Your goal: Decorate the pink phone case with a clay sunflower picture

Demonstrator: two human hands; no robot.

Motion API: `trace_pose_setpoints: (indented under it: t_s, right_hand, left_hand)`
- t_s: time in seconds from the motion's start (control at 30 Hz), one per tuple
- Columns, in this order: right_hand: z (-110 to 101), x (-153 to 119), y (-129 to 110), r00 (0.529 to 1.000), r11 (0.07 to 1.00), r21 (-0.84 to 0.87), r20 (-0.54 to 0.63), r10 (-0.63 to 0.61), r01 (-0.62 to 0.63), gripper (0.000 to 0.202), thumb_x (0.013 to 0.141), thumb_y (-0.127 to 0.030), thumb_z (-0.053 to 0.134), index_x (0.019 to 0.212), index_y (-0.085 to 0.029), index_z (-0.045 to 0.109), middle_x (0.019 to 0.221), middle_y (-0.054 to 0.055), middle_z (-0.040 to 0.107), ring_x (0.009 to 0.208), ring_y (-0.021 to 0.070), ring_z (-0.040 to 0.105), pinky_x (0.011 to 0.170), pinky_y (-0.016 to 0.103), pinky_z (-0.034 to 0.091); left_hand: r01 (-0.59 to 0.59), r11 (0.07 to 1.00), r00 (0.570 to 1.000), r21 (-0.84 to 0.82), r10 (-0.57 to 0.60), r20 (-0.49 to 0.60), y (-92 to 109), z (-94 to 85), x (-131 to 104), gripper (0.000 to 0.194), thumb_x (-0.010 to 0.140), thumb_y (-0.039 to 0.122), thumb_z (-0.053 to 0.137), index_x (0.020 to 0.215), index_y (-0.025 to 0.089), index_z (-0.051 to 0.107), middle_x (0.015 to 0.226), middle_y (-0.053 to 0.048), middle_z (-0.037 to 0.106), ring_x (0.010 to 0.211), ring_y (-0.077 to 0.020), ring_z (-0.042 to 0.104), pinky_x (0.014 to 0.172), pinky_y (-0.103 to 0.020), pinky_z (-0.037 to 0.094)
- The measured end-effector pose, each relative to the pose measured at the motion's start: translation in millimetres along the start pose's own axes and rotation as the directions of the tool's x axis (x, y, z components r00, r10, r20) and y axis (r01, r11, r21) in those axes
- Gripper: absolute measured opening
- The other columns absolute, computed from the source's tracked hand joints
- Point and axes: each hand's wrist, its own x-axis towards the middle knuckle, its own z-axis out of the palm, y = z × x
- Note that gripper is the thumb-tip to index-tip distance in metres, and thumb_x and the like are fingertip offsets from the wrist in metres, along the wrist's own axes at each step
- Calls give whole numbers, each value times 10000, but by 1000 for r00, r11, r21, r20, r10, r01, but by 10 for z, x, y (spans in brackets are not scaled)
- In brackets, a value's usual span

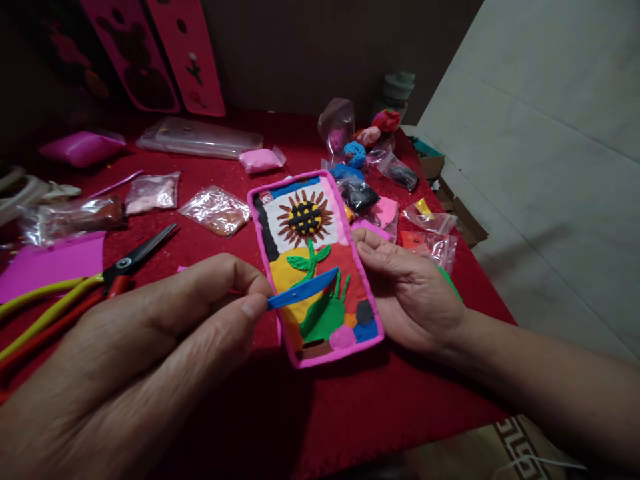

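Observation:
My left hand (pixel 200 333) pinches a small blue modelling knife (pixel 305 288) between thumb and fingers. Its blade lies across the front of a clay-covered phone case (pixel 320 253), near the thin green strands at lower right; I cannot tell whether it touches them. The case has a raised pink rim and a sunflower (pixel 305 219) with brown petals, a black lattice centre and a green stem, over white, yellow and red patches. A green clay shape (pixel 325 320) sits lower down. My right hand (pixel 415 287) grips the case by its right edge, fingers hidden behind it, tilting it towards me.
Scissors (pixel 120 270) with yellow and red handles lie open at left on the red cloth (pixel 350 413). Bagged clay, such as a brown packet (pixel 216 210) and a pink packet (pixel 261 160), is spread behind. Decorated pink panels (pixel 190 60) lean at the back. Boxes (pixel 463 217) stand beyond the right edge.

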Motion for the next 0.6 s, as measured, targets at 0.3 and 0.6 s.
trace_pose_setpoints:
  t_s: [0.3,0.6]
  right_hand:
    - [-18,-11,-8,1000,1000,-28,-3,-14,14,75,812,-153,663,780,-197,611,773,-27,619,698,120,594,949,346,509]
    - [-30,-1,-4,1000,999,-26,24,-19,20,53,820,-151,658,801,-184,621,780,-15,629,700,115,610,833,287,552]
  left_hand:
    - [27,997,1000,-68,-26,12,-5,12,71,289,856,520,666,1071,334,716,1116,86,716,866,-165,735,667,-213,660]
    - [-46,999,999,-29,46,6,-59,7,3,289,891,434,651,1174,384,673,1298,127,659,1017,-169,722,763,-191,655]
